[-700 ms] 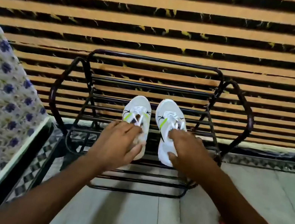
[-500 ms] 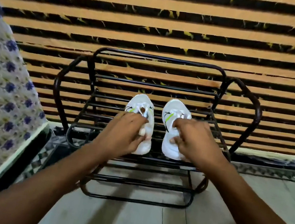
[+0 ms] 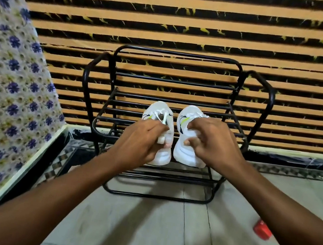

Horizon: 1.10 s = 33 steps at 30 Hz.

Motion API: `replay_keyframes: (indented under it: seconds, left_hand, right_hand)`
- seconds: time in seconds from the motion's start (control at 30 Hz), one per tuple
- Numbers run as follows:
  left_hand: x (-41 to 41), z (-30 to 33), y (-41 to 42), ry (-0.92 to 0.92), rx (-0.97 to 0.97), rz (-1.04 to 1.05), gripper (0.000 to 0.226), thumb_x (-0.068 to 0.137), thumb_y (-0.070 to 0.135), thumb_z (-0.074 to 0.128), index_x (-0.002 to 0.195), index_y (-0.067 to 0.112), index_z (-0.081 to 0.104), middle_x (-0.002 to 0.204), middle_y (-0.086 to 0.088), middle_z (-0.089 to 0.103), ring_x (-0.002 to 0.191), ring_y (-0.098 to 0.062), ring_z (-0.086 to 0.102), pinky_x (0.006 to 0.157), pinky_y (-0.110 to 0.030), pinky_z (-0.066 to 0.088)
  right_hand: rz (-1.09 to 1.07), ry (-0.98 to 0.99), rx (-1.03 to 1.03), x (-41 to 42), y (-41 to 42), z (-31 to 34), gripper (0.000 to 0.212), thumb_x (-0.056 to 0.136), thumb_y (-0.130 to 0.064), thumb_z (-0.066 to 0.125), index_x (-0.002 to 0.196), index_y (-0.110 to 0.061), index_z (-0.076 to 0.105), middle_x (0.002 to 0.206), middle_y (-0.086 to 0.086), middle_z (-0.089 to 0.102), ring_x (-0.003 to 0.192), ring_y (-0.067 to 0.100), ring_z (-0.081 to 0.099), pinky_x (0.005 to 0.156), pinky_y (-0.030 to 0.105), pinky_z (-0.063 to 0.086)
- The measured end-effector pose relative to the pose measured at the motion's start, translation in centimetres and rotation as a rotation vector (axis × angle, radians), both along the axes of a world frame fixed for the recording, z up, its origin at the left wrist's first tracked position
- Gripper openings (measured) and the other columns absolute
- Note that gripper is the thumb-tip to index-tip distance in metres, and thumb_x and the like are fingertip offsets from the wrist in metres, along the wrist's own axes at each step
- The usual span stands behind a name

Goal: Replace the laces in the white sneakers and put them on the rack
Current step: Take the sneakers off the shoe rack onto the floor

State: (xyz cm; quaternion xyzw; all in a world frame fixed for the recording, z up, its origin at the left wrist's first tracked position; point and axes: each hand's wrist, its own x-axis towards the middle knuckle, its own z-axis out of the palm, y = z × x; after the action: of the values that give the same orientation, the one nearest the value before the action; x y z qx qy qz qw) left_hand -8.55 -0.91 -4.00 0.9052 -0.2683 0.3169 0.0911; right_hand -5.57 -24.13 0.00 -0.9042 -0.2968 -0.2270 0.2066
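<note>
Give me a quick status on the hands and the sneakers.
Left hand grips left sneaker at the heel; right hand grips right sneaker. Both sneakers laced, side by side on the black rack. Nothing blocking.

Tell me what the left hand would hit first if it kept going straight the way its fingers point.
The left hand already grips the left sneaker; pushed on, it would probably meet the rack bars behind the toe, though depth is unclear.

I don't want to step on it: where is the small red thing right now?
In the head view the small red thing lies on the tiled floor at lower right, right of the black rack, beside the right forearm.
</note>
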Motion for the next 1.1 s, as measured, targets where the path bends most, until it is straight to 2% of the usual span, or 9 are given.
replay_keyframes:
  seconds: [0.1,0.2,0.37,0.5,0.6,0.8,0.9,1.03,1.1]
  left_hand:
    - [-2.5,0.1,-0.2,0.006,0.006,-0.023,0.038,0.090,0.021,0.077,0.121,0.004,0.064,0.105,-0.008,0.066,0.089,-0.028,0.061,0.073,-0.041,0.052]
    - [-5.2,0.8,-0.7,-0.010,0.018,-0.082,0.035,0.089,0.020,0.077,0.117,0.003,0.065,0.100,-0.008,0.066,0.086,-0.028,0.060,0.070,-0.043,0.052]
    - [-10.1,1.5,-2.1,-0.006,-0.075,-0.166,0.030,0.092,0.024,0.075,0.113,0.004,0.067,0.096,-0.008,0.067,0.084,-0.029,0.064,0.065,-0.044,0.054]
    - [-13.1,1.6,-3.5,0.041,-0.196,-0.215,0.026,0.095,0.025,0.074,0.106,0.002,0.070,0.082,-0.003,0.063,0.070,-0.023,0.058,0.061,-0.039,0.048]
    - [-14.2,0.2,-4.2,0.073,-0.268,-0.201,0.027,0.095,0.031,0.073,0.105,0.006,0.073,0.077,-0.001,0.065,0.065,-0.018,0.058,0.058,-0.037,0.046]
    - [-14.4,-6.6,-4.9,0.201,-0.301,-0.204,0.023,0.092,0.032,0.079,0.106,0.015,0.074,0.077,0.012,0.061,0.066,-0.006,0.056,0.058,-0.035,0.049]
    - [-13.2,-11.0,-4.9,0.268,-0.274,-0.215,0.024,0.090,0.026,0.081,0.110,0.015,0.073,0.081,0.022,0.053,0.070,0.002,0.050,0.063,-0.023,0.046]
    - [-11.9,-17.0,-4.5,0.333,-0.245,-0.238,0.023,0.094,0.024,0.073,0.115,0.015,0.067,0.091,0.005,0.064,0.079,-0.013,0.058,0.069,-0.022,0.045]
    - [-11.7,-20.2,-4.1,0.379,-0.248,-0.245,0.023,0.097,0.026,0.067,0.117,0.013,0.068,0.095,0.005,0.063,0.083,-0.014,0.058,0.073,-0.020,0.044]
  right_hand:
    - [0.072,0.035,0.022,-2.0,-0.5,0.7,0.028,0.081,-0.025,0.079,0.107,-0.022,0.069,0.100,-0.004,0.071,0.089,0.019,0.065,0.073,0.041,0.056]
    - [0.166,0.084,0.046,-4.1,-1.1,1.8,0.026,0.080,-0.023,0.082,0.103,-0.024,0.070,0.088,-0.008,0.070,0.080,0.011,0.063,0.068,0.041,0.055]
    - [0.272,0.207,0.167,-8.5,-3.2,2.9,0.026,0.076,-0.019,0.088,0.099,-0.020,0.076,0.085,-0.013,0.072,0.081,0.002,0.066,0.068,0.021,0.051]
    - [0.322,0.274,0.221,-11.4,-5.0,2.7,0.024,0.075,-0.023,0.087,0.097,-0.024,0.076,0.088,-0.010,0.074,0.085,0.008,0.070,0.076,0.039,0.058]
    - [0.293,0.307,0.256,-12.5,-6.3,1.3,0.024,0.076,-0.026,0.087,0.098,-0.026,0.077,0.091,-0.011,0.074,0.087,0.007,0.070,0.077,0.043,0.059]
    - [0.230,0.419,0.287,-12.6,-7.3,-6.7,0.025,0.076,-0.023,0.087,0.099,-0.026,0.078,0.096,-0.019,0.075,0.092,0.000,0.068,0.087,0.036,0.057]
    - [0.266,0.450,0.272,-11.9,-7.0,-12.0,0.024,0.078,-0.018,0.086,0.100,-0.023,0.078,0.097,-0.020,0.075,0.094,-0.004,0.068,0.086,0.023,0.054]
    - [0.271,0.422,0.291,-10.6,-6.2,-18.7,0.025,0.074,-0.016,0.087,0.097,-0.021,0.078,0.098,-0.018,0.074,0.094,-0.004,0.068,0.086,0.016,0.050]
    - [0.271,0.398,0.290,-9.9,-5.8,-22.1,0.026,0.073,-0.017,0.087,0.097,-0.020,0.078,0.096,-0.015,0.074,0.092,-0.001,0.067,0.085,0.014,0.048]
